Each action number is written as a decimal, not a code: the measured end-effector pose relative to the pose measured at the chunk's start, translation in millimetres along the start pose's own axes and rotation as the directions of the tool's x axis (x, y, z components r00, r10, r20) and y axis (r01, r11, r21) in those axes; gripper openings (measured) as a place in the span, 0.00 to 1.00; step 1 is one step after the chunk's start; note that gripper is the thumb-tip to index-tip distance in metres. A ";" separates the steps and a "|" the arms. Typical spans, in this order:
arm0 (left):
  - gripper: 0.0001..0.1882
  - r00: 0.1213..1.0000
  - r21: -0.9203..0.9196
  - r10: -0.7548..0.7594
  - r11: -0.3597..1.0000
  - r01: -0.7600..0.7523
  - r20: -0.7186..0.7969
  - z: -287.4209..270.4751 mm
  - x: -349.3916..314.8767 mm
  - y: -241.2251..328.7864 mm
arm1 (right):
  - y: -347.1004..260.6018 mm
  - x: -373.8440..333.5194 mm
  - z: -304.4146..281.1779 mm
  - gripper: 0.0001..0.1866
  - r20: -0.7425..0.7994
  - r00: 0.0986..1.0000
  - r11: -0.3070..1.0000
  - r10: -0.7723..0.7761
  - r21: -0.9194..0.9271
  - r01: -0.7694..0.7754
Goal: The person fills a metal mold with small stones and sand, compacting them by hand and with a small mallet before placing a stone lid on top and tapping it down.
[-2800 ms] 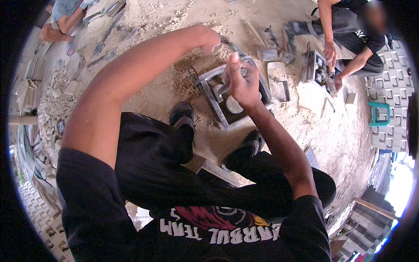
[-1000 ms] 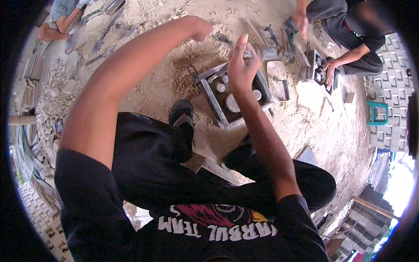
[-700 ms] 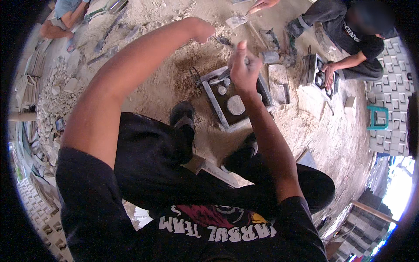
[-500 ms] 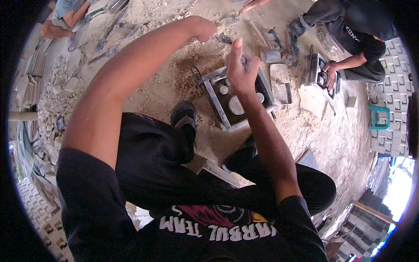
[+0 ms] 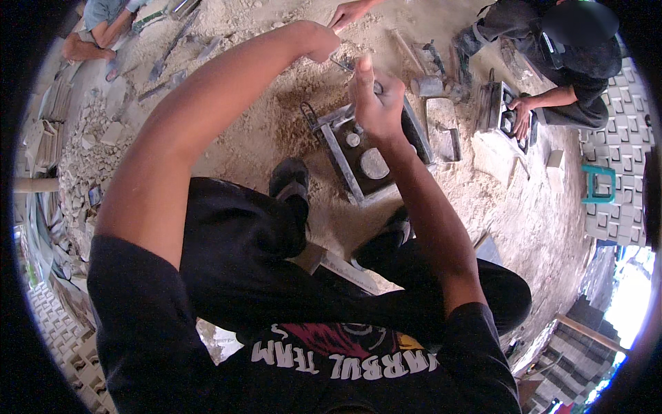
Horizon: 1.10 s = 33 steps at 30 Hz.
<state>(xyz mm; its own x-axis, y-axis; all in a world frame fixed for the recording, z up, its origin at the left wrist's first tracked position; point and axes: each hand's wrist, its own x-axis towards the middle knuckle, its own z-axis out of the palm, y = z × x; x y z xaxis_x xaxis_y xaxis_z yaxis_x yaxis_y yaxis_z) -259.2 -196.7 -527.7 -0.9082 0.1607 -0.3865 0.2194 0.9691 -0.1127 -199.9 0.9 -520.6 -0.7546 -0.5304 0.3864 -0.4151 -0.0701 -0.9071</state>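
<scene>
Both my hands are raised close together over the far edge of a rectangular metal frame (image 5: pixel 338 164) on the dusty floor. My left hand (image 5: pixel 320 43) is closed, its fingers mostly hidden behind the wrist. Between the hands shows a thin dark metal piece (image 5: pixel 339 65); which hand holds it, I cannot tell. My right hand (image 5: pixel 379 103) is curled with the thumb up, around something with a small grey rounded end that I cannot name. Below it, inside the frame, lie a large pale disc (image 5: pixel 375 163) and a small pale round piece (image 5: pixel 353 140). My right forearm covers part of the frame.
At right a co-worker presses a hand (image 5: pixel 522 119) on a similar frame (image 5: pixel 488 110). Another person's hand (image 5: pixel 350 14) reaches in at the top. A grey cylinder (image 5: pixel 427 86), a shovel (image 5: pixel 160 65), rubble (image 5: pixel 103 131) and a teal stool (image 5: pixel 598 185) stand or lie around.
Both my hands have shifted slightly left, still close together. The other person's hand at the top has moved left and nearer to my left hand.
</scene>
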 end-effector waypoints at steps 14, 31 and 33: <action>0.11 0.966 0.231 0.162 0.950 -0.208 0.202 59.1 59.2 -37.2 | 11.5 32.1 -30.5 0.28 -0.135 0.979 0.962 0.155 0.246 -0.118; 0.15 0.973 0.106 0.010 0.994 -0.035 0.230 17.7 23.5 -2.2 | 28.0 49.1 -91.3 0.30 -0.408 0.912 0.999 0.033 -0.018 -0.044; 0.15 0.969 0.115 0.024 0.992 -0.053 0.246 21.9 24.0 4.0 | 32.9 32.0 -90.5 0.30 -0.475 0.877 0.990 -0.076 -0.142 0.008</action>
<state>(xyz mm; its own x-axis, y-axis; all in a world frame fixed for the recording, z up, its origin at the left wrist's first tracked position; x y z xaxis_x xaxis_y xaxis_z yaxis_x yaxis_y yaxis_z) -272.3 -193.1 -557.4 -0.7870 0.1323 -0.6026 0.3071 0.9312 -0.1965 -283.7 58.1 -523.0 -0.8715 -0.0582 0.4869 -0.4896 0.0463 -0.8707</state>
